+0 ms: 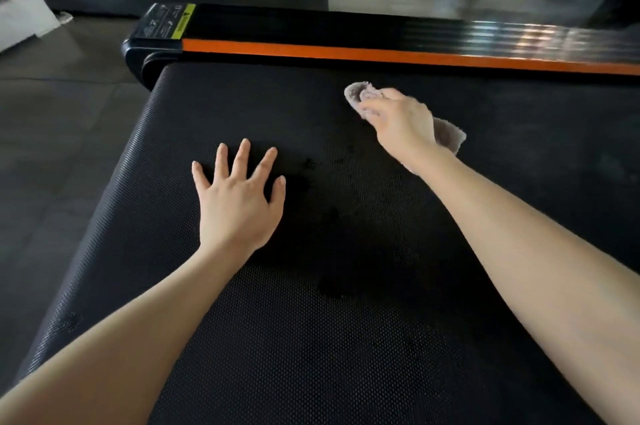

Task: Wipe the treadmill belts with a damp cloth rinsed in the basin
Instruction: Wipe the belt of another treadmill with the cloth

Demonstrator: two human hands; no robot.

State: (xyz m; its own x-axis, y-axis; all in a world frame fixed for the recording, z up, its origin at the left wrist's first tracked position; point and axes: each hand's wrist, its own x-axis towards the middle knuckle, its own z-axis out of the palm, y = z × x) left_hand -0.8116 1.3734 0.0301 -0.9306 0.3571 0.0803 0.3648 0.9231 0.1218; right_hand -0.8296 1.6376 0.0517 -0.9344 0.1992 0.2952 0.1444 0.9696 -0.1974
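Right hand (398,120) grips cloth (450,135) near orange rail (346,52); left hand (239,203) splayed flat on belt (311,338), near belt's left edge.

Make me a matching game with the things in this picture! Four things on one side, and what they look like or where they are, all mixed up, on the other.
Things:
1. left hand
2. cloth
3. stripe on the side rail
4. treadmill belt

Clues:
A. orange
B. black with tiny dots
C. flat on the belt, fingers spread
D. greyish, held by the right hand

Pairs: 1-C, 2-D, 3-A, 4-B.
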